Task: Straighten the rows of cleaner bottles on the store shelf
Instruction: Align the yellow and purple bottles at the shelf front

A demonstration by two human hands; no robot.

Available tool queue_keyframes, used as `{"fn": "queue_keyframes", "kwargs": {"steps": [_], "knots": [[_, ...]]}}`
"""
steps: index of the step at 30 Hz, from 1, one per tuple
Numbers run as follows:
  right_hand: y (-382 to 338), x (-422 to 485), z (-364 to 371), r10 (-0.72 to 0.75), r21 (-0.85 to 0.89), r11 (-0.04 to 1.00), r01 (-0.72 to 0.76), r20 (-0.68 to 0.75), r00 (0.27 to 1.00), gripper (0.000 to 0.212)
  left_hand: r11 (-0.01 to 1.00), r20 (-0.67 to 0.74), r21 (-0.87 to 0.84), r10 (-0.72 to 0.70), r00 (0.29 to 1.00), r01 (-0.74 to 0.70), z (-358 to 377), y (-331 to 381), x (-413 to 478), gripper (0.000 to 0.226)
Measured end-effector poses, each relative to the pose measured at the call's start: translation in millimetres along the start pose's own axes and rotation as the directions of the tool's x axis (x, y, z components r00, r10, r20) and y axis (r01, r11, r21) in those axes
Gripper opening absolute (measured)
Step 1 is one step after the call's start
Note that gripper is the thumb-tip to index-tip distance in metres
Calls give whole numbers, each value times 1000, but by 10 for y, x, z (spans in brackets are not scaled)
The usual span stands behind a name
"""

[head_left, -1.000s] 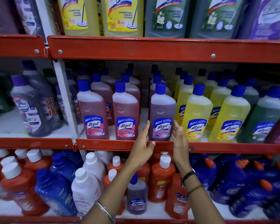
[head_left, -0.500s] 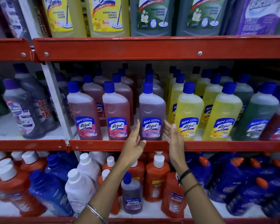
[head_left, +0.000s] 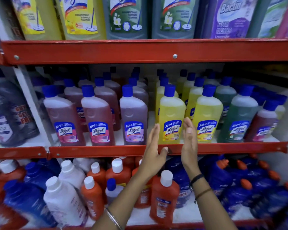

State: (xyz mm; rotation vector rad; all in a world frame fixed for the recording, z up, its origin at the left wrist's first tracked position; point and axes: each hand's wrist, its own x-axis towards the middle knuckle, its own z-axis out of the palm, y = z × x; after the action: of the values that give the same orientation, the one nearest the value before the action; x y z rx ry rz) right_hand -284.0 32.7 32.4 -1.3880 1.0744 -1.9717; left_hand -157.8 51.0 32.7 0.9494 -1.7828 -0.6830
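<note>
Red store shelf [head_left: 96, 151]: open, empty left hand [head_left: 154, 150] and right hand [head_left: 189, 143] flank yellow bottle [head_left: 171, 117].

Front row: three pink bottles [head_left: 65, 117], two yellow bottles [head_left: 171, 113].

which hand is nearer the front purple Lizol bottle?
Left. The left hand is just right of the purple Lizol bottle, by its lower corner. The right hand is farther right, past the front yellow bottle between both palms.
</note>
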Motion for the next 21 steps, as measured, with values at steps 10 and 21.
{"fn": "queue_keyframes", "kwargs": {"steps": [10,21], "knots": [[6,99,-250,181,-4,983,-184,184,966,76,975,51,-181,-125,991,132,44,-120,127,88],[-43,96,-292,213,24,975,-219,153,965,80,933,90,-281,-208,974,225,70,-159,209,85]]}}
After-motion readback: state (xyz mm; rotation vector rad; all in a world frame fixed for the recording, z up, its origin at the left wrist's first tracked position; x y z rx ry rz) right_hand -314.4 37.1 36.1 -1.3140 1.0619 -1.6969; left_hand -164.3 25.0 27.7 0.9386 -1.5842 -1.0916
